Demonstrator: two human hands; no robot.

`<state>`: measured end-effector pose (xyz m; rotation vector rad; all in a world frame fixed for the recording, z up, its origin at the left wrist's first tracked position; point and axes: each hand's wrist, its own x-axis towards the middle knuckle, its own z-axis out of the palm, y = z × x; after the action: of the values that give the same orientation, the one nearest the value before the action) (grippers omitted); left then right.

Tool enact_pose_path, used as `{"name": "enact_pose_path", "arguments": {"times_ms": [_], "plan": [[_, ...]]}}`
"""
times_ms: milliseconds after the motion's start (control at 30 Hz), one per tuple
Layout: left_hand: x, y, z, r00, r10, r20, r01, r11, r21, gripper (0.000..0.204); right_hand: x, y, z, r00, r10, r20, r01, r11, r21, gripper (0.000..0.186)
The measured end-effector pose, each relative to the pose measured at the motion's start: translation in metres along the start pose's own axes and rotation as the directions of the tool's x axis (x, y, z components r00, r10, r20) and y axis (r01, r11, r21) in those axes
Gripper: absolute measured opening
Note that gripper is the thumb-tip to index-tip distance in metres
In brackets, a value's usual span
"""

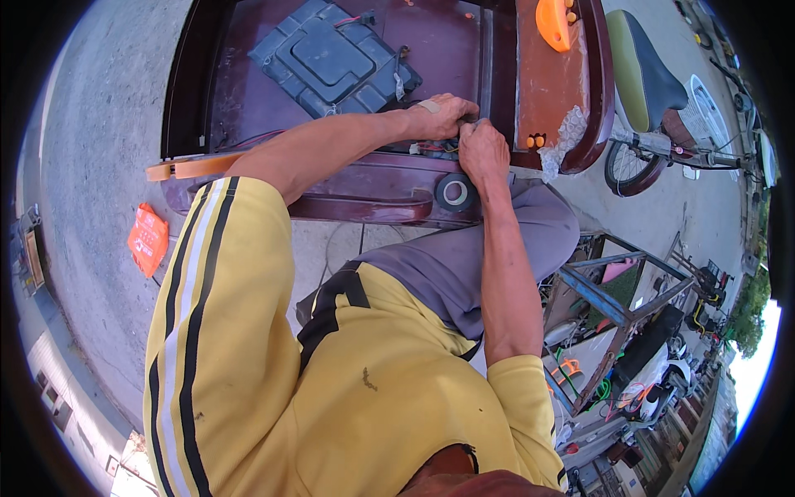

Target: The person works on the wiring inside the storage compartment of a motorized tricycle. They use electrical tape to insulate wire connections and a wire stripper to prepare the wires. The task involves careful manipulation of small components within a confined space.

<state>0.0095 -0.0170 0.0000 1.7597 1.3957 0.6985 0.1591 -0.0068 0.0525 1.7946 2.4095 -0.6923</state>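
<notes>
My left hand [441, 116], with a beige adhesive bandage on it, is closed, fingertips meeting those of my right hand [484, 151]. The right hand is closed too. Between them is a small dark piece, mostly hidden by the fingers, so its kind does not show. Just below the fingers, several thin wires [435, 148] lie along the edge of a maroon vehicle body [364, 184]. A roll of black tape [455, 192] rests on that edge, close to my right wrist. Beyond my left forearm, a dark plastic box-like cover [334, 60] with short wire leads lies tilted inside the body.
An orange plastic piece [552, 25] and crumpled clear plastic [566, 142] lie on the brown panel at right. An orange bag [149, 240] is on the ground at left. A bicycle [642, 153] and a rusty metal frame [617, 302] stand on the right.
</notes>
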Motion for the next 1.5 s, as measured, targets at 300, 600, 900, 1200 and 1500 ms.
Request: {"name": "enact_pose_path", "arguments": {"times_ms": [300, 600, 900, 1200, 1500], "plan": [[0.000, 0.000, -0.003, 0.999, -0.040, -0.001, 0.040, 0.999, -0.013, 0.020, -0.009, 0.004, -0.010, 0.994, -0.106, 0.019, 0.103, 0.988, 0.112, 0.039], [0.005, -0.016, -0.001, 0.996, -0.083, -0.037, 0.084, 0.996, 0.023, 0.021, -0.011, 0.024, -0.003, 0.976, -0.216, -0.002, 0.175, 0.785, 0.594, 0.025], [0.004, -0.028, -0.009, 0.976, -0.127, 0.177, 0.172, 0.949, -0.264, 0.024, -0.067, 0.017, -0.049, 0.963, -0.172, -0.207, 0.268, 0.675, 0.687, 0.015], [0.013, -0.034, 0.004, 0.982, -0.139, 0.125, 0.179, 0.891, -0.418, 0.021, -0.152, 0.084, -0.090, 0.854, 0.116, -0.506, 0.293, 0.699, 0.653, 0.013], [0.010, -0.024, -0.015, 0.910, -0.290, 0.297, 0.411, 0.733, -0.542, 0.022, -0.220, 0.227, -0.069, 0.758, 0.388, -0.524, -0.117, 0.872, 0.475, 0.014]]}}
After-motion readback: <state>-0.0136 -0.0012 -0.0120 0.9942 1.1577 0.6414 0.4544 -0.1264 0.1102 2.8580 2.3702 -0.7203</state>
